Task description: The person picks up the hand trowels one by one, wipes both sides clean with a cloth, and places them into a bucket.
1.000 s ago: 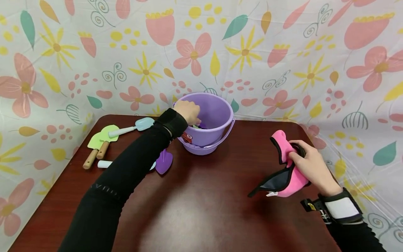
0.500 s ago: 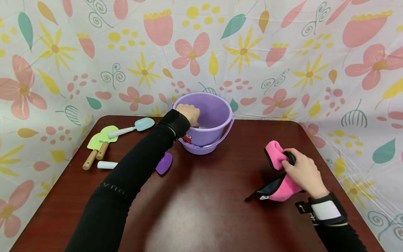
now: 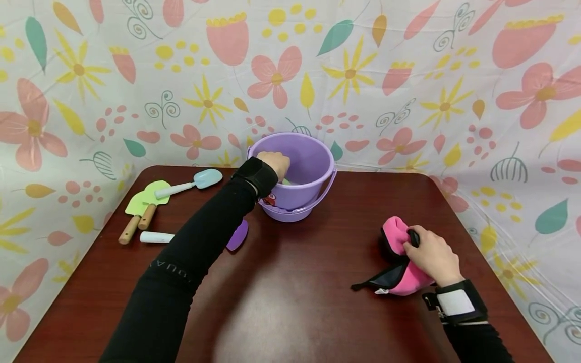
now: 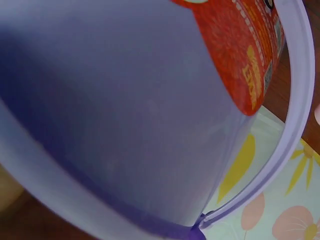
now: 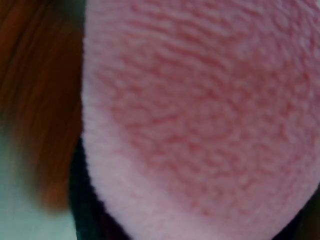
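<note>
Head view: right hand grips a pink cloth piece; left hand is inside a purple bucket.
Right thumb and fingers pinch the cloth's black edge; the fuzzy piece lies folded below and to the inner side of that hand, its dark inside showing. Left fingertips are hidden, so their hold cannot be told; around that hand, the bucket stands upright, handle lowered.
</note>
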Available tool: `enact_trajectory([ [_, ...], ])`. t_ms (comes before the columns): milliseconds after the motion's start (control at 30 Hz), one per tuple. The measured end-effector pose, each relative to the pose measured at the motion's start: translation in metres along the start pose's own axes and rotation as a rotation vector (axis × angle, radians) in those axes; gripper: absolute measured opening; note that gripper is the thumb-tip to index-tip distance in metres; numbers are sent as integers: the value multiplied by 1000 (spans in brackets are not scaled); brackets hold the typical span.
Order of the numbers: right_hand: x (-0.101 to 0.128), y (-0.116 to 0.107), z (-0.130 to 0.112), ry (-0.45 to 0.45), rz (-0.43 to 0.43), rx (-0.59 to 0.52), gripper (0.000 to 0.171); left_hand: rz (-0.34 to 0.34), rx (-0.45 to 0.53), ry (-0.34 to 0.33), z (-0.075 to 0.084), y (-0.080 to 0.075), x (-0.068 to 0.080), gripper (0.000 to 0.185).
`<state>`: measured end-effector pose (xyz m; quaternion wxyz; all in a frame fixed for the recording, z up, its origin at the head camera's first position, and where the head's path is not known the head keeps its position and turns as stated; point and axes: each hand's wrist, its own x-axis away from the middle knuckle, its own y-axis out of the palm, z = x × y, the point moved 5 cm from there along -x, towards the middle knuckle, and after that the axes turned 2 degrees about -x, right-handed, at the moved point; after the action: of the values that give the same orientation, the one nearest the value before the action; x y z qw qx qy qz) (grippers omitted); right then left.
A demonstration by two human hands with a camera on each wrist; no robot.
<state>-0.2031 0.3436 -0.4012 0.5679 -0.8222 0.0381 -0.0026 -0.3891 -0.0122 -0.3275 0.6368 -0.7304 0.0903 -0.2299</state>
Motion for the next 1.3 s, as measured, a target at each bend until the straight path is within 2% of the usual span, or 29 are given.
enact_trajectory([
  [33,0,2,1,2,-10,4,49,-2,-3,-2,4,-7,11,11],
  [100,-1,6,4,10,-33,11,50,33,-8,4,14,-26,41,10],
  [133,-1,8,5,15,-43,13,51,33,-6,3,16,-30,49,11],
  [233,-2,15,7,23,-78,19,54,52,-7,-4,18,-34,55,13],
  [400,-2,24,10,31,-104,30,58,63,19,0,17,-33,51,14],
  [800,-1,29,11,34,-44,40,58,144,179,74,1,-38,51,14],
  [933,1,27,12,38,-48,35,58,161,197,113,-2,-41,53,16],
  [1167,5,17,12,37,-27,22,57,267,278,175,-12,-51,70,28],
  [1300,5,10,13,32,-10,19,56,377,349,181,-23,-54,86,36],
])
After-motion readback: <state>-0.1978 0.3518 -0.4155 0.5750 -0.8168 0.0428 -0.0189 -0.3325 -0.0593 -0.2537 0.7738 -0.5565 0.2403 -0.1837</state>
